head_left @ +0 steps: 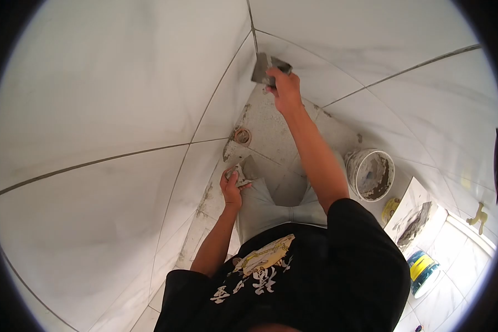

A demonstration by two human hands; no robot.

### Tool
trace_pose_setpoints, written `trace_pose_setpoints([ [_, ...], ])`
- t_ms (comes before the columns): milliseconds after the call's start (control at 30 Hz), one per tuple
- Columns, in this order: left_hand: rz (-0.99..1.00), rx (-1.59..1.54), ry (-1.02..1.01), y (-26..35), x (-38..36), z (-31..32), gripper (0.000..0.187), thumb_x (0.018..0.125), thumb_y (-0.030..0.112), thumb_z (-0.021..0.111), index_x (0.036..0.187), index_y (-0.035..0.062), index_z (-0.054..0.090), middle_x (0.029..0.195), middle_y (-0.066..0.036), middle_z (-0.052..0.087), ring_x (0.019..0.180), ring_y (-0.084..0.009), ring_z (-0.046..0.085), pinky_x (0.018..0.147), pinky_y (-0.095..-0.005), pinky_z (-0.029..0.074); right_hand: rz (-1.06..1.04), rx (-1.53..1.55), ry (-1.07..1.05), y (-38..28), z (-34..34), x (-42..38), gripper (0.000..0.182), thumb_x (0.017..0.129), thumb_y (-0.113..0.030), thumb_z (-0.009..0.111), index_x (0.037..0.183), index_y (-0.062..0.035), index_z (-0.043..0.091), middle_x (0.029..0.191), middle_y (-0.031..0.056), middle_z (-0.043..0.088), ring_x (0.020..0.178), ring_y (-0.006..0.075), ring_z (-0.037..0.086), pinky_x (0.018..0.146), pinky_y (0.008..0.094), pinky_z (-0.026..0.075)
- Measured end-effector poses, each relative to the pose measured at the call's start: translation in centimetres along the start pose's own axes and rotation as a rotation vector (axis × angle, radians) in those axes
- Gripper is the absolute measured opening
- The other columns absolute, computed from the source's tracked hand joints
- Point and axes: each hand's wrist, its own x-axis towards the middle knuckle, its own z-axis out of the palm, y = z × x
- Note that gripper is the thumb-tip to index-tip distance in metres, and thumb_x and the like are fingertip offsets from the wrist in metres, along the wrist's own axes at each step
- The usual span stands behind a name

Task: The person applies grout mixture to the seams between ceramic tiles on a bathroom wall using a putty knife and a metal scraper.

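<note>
The right hand [286, 91] pinches a scraper [262, 71] up by the wall corner [253, 29], for reach — left hand [231, 189], grip closed round a smeared tool [250, 168], bucket [382, 176] handy near the floor's [274, 130] right edge.

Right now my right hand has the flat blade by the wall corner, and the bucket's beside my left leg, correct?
No: the head view shows the bucket beside your right leg, not left. Your right hand does have the flat blade by the wall corner.

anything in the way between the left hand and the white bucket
Yes: as seen from above, the person's legs and right forearm lie between the left hand and the white bucket.
</note>
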Motion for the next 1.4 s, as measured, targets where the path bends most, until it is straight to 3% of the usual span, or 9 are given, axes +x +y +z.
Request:
trace_pose_setpoints([
  [67, 0.019, 0.02, 0.007, -0.3, 0.3, 0.1, 0.038, 0.095, 0.018, 0.058, 0.13, 0.0053, 0.052, 0.111, -0.008, 0.06, 0.099, -0.0219, 0.062, 0.065, -0.0423, 0.064, 0.168, -0.16, 0.157, 3.3, -3.1, 1.5, 0.015, 0.078, -0.008, 0.071, 0.086, 0.0006, 0.062, 0.079, 0.0067, 0.059, 0.061, 0.0178, 0.053, 0.048, 0.0322, 0.045],
  [167, -0.009, 0.044, 0.008, -0.1, 0.4, 0.1, 0.039, 0.095, 0.018, 0.058, 0.131, 0.0046, 0.051, 0.111, -0.009, 0.06, 0.1, -0.0219, 0.062, 0.066, -0.0419, 0.064, 0.169, -0.184, 0.164, 6.4, -4.6, 3.7, 0.012, 0.079, -0.009, 0.069, 0.079, 0.0003, 0.061, 0.076, 0.0084, 0.06, 0.06, 0.0187, 0.054, 0.048, 0.0334, 0.047],
  [300, 0.034, 0.076, 0.021, 0.4, -0.3, 0.4, 0.043, 0.095, 0.024, 0.06, 0.13, 0.0028, 0.051, 0.117, -0.011, 0.062, 0.1, -0.0275, 0.067, 0.067, -0.0418, 0.063, 0.057, -0.25, 0.08, 8.6, -1.6, 6.5, 0.011, 0.078, -0.007, 0.069, 0.082, 0.0008, 0.062, 0.078, 0.0074, 0.058, 0.066, 0.0188, 0.056, 0.05, 0.0331, 0.05],
  [500, -0.042, 0.043, 0.036, 0.7, 0.0, 0.6, 0.042, 0.094, 0.023, 0.059, 0.13, 0.0036, 0.05, 0.118, -0.012, 0.061, 0.101, -0.0283, 0.066, 0.068, -0.0424, 0.063, -0.03, -0.297, 0.039, 5.6, 2.2, 5.0, 0.011, 0.076, -0.005, 0.069, 0.081, 0.002, 0.061, 0.076, 0.0068, 0.06, 0.067, 0.0185, 0.058, 0.05, 0.0327, 0.049],
  [567, -0.018, 0.055, 0.022, 0.4, -0.1, 0.2, 0.041, 0.095, 0.023, 0.059, 0.13, 0.0038, 0.05, 0.119, -0.013, 0.061, 0.103, -0.0283, 0.066, 0.068, -0.043, 0.064, -0.03, 0.002, -0.045, 3.5, -0.6, 2.1, 0.014, 0.078, -0.006, 0.07, 0.085, 0.0028, 0.061, 0.079, 0.0069, 0.061, 0.068, 0.0195, 0.058, 0.051, 0.0318, 0.049],
  [600, -0.027, 0.053, 0.027, 0.4, 0.0, 0.0, 0.041, 0.095, 0.023, 0.059, 0.13, 0.0038, 0.05, 0.119, -0.013, 0.061, 0.103, -0.0283, 0.066, 0.068, -0.043, 0.064, -0.023, -0.005, -0.041, 3.8, -2.2, 1.9, 0.014, 0.078, -0.006, 0.07, 0.085, 0.0028, 0.061, 0.079, 0.0069, 0.061, 0.068, 0.0195, 0.058, 0.051, 0.0318, 0.049],
  [767, -0.036, 0.086, 0.028, 0.8, 0.2, 0.1, 0.041, 0.095, 0.023, 0.057, 0.131, 0.0043, 0.05, 0.122, -0.013, 0.059, 0.106, -0.029, 0.064, 0.068, -0.0444, 0.063, 0.348, -0.203, 0.224, 10.0, -7.8, 6.5, 0.015, 0.08, -0.008, 0.072, 0.089, -0.0031, 0.061, 0.084, 0.0074, 0.058, 0.073, 0.0213, 0.056, 0.056, 0.0357, 0.05],
  [933, -0.064, 0.061, 0.052, 1.5, -0.2, 0.6, 0.041, 0.096, 0.024, 0.057, 0.131, 0.0041, 0.05, 0.123, -0.013, 0.059, 0.106, -0.0286, 0.064, 0.068, -0.0437, 0.064, 0.387, -0.175, 0.271, 14.4, -7.9, 11.8, 0.017, 0.08, -0.008, 0.072, 0.091, -0.0048, 0.059, 0.089, 0.0093, 0.056, 0.079, 0.0258, 0.055, 0.057, 0.0385, 0.05],
  [1400, -0.045, 0.007, 0.006, 1.3, 0.2, 0.8, 0.042, 0.095, 0.024, 0.059, 0.131, 0.0043, 0.05, 0.117, -0.013, 0.062, 0.098, -0.0274, 0.067, 0.067, -0.0417, 0.064, 0.479, -0.066, 0.255, 14.5, -6.7, 14.4, 0.012, 0.081, -0.005, 0.069, 0.086, -0.002, 0.059, 0.096, 0.0114, 0.051, 0.084, 0.0289, 0.053, 0.058, 0.039, 0.052],
])
